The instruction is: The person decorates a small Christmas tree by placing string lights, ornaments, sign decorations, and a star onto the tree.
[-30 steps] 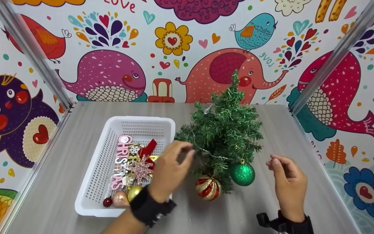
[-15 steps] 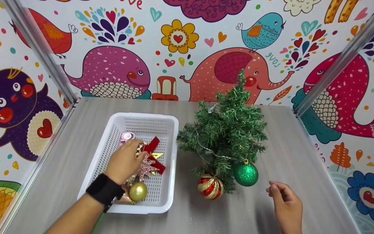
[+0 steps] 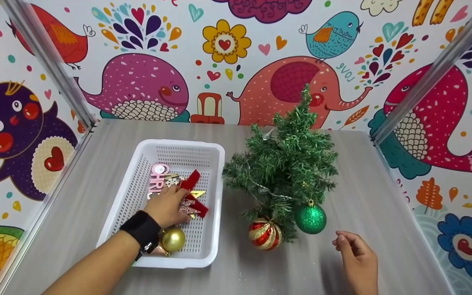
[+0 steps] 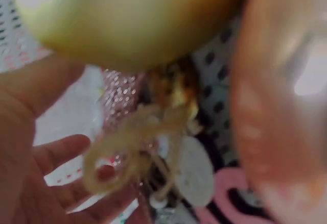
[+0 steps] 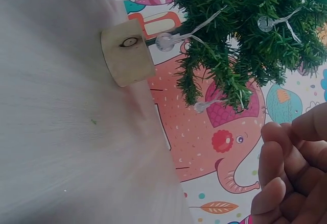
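Fingers point(image 4: 62, 151) of my left hand point(image 3: 165, 207) are spread, those of my right hand point(image 3: 357, 258) loosely curled. The table point(image 3: 281, 278) carries the tree point(image 3: 287, 162) and, toward its left edge, the basket point(image 3: 221, 176); between its side edges lies the star point(image 4: 118, 94), partly covered. I'd reach straight down, sparing the gold ball point(image 3: 173, 240) by the near edge.

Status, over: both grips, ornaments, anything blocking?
Left grip in white basket, spread over pink glitter star, contact unclear. Right grip loosely curled, empty. Gold ball close by left grip, possibly in the way.
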Demonstrator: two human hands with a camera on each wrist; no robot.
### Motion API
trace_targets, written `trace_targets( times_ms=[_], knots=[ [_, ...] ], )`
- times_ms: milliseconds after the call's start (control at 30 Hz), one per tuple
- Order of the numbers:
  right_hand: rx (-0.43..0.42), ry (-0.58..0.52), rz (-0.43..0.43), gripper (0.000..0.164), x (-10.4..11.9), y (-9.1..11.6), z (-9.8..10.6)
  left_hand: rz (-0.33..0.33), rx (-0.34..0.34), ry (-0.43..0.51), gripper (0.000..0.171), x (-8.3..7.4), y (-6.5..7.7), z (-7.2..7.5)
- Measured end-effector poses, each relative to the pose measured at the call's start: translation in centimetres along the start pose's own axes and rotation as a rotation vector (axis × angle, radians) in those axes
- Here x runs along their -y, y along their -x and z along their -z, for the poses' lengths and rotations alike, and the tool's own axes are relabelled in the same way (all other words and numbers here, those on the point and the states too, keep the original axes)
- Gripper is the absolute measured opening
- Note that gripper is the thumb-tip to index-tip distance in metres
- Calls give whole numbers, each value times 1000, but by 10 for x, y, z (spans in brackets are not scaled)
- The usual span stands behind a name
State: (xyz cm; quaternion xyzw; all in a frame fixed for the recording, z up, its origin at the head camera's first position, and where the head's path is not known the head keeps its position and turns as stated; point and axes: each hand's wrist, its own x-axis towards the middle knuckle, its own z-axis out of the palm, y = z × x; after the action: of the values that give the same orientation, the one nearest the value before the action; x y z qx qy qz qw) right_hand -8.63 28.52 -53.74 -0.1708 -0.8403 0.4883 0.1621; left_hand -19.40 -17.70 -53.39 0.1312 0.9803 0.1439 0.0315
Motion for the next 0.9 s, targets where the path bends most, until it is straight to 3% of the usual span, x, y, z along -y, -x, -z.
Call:
trace_targets(
  times_ms=[167, 400, 667, 900],
  knots=[
    [17, 21, -47, 19, 1, 1, -2, -99, 3, -110, 68, -4, 0, -3],
    [29, 41, -83, 19, 0, 4, -2, -176, 15, -104, 66, -5, 1, -4],
    [46, -21, -27, 22, -1, 6, 1, -160, 30, -80, 49, -5, 7, 4],
    [43, 0, -44, 24, 1, 8, 4, -159, -48, -88, 65, -10, 12, 24]
  ],
)
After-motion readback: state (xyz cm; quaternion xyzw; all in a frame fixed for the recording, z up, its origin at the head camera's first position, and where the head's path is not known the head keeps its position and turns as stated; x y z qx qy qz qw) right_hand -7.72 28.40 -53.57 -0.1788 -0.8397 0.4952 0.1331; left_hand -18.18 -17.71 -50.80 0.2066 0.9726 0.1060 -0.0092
